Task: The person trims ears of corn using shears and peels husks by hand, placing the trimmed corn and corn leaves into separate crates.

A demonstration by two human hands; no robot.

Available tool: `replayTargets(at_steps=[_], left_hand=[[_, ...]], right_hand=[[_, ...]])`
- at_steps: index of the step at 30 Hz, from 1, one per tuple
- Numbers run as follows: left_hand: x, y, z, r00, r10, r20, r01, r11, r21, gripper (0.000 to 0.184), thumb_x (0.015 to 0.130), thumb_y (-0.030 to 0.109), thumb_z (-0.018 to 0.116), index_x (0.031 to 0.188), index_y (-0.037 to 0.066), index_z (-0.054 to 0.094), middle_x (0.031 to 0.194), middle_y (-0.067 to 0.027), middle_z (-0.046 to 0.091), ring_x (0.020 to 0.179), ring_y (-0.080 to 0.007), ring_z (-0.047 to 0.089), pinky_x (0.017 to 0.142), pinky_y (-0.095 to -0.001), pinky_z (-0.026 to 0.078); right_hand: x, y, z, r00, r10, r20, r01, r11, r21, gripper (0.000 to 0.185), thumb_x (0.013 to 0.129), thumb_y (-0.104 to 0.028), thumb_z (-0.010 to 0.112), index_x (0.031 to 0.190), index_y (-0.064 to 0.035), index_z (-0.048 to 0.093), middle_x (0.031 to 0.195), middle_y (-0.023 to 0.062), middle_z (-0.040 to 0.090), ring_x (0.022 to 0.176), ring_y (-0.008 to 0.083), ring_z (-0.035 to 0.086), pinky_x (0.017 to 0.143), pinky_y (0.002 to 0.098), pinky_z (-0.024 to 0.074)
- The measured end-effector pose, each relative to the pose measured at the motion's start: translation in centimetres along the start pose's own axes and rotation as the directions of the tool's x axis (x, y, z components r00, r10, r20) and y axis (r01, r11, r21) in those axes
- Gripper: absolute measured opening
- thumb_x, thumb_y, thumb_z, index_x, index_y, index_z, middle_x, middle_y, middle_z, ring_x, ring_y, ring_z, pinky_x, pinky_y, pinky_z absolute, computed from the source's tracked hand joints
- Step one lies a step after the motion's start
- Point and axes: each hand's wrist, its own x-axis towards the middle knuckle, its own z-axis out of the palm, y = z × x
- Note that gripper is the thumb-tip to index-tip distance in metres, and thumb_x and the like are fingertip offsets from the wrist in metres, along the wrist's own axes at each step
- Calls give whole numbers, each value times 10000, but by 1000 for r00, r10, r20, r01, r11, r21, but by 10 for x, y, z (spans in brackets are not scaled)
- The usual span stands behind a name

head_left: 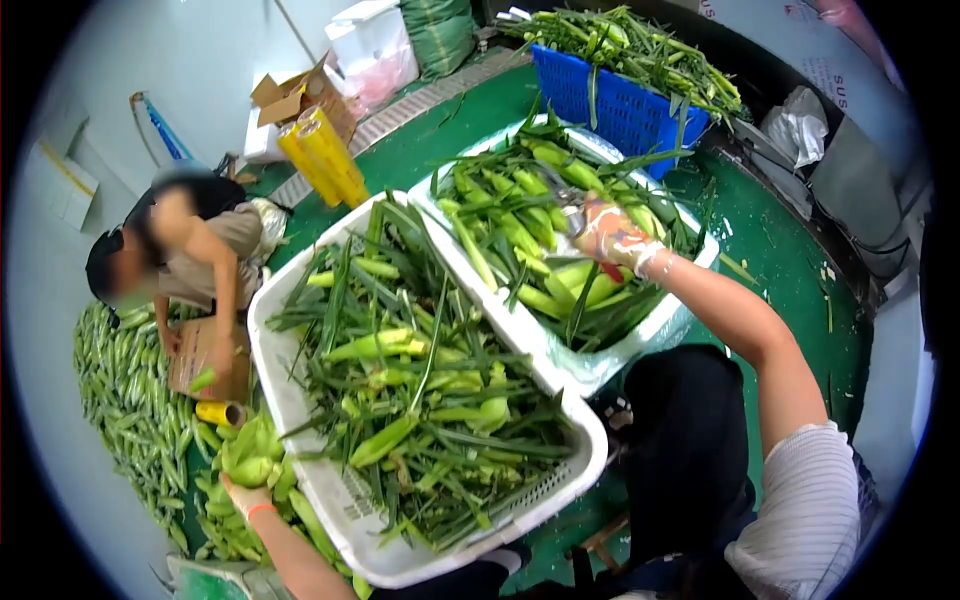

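My left hand (248, 497), with an orange band at the wrist, is low at the left with its fingers around a green-husked ear of corn (252, 468). Part of those fingers is hidden by the husk. Under and around it lies a heap of trimmed corn ears (225, 530). My right hand (612, 236), in a patterned glove, grips pruning shears (573, 216) with a metal head and a red handle end showing. It is over the far white crate (702, 262), which holds unhusked corn ears (515, 215) and long leaves.
A near white crate (590, 425) holds cut leaves and husks. Behind stands a blue crate (560, 85) heaped with leafy trimmings. At the left a crouching person (205, 240) handles a cardboard box (200, 355) beside many wrapped ears (130, 420). Yellow film rolls (325, 160) stand farther back.
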Motion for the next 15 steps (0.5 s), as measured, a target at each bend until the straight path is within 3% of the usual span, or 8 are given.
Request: replayTargets(at_steps=[1,3,5,7,8,10,13,15], left_hand=[[6,-3,-2,995,38,-92,-39,999,-11,531,833,407,592,1246,83,507,1308,-109,484,1181,-315,457,1009,-476,361],[27,-11,-11,944,156,-292,-151,988,37,490,864,327,574,1247,36,481,1280,-129,486,1138,-311,483,988,-447,399],[31,-13,0,857,114,-503,-87,993,78,413,882,247,550,1209,2,487,1215,-141,509,1086,-291,511,912,-399,463],[83,-7,-68,920,306,-244,-220,919,326,270,885,169,532,1077,-21,535,1019,-108,567,897,-223,569,720,-297,512],[61,-6,-60,961,262,-87,-194,866,461,218,868,172,545,1004,2,554,852,-59,573,691,-181,554,596,-265,476],[12,-14,-18,948,290,-135,-90,648,757,213,830,145,564,1003,21,558,762,-39,557,582,-163,535,503,-248,439],[-71,-24,45,958,242,152,-245,417,875,272,772,109,606,1025,16,566,805,-68,591,593,-158,577,469,-259,437],[-125,-36,84,935,169,311,-347,278,896,283,785,117,630,1032,-10,581,849,-72,606,678,-135,572,567,-240,461]], right_hand=[[30,36,18,973,198,-121,-202,979,-21,509,724,-338,653,1039,36,511,929,232,630,852,355,638,719,417,511],[83,104,52,950,223,-220,-275,929,-247,428,663,-181,659,1025,6,528,966,202,642,887,346,643,771,418,512],[110,119,66,908,305,-289,-382,884,-268,381,691,-193,626,1016,-17,537,949,179,644,897,331,634,784,409,502],[129,133,94,869,307,-388,-426,862,-273,333,716,-214,608,992,-37,548,942,165,644,896,317,626,773,408,494],[138,139,106,857,323,-401,-442,861,-251,311,728,-226,600,978,-48,553,941,159,643,894,310,623,765,410,490],[143,145,114,898,229,-376,-361,872,-330,255,748,-190,574,961,-51,559,899,186,653,862,340,632,759,427,491],[128,120,91,879,343,-331,-341,938,65,302,744,-146,577,1009,-13,521,908,251,638,879,402,623,783,444,488],[119,107,67,891,249,-380,-234,968,85,285,774,-173,566,1008,-24,499,856,256,632,822,421,616,728,454,491]])
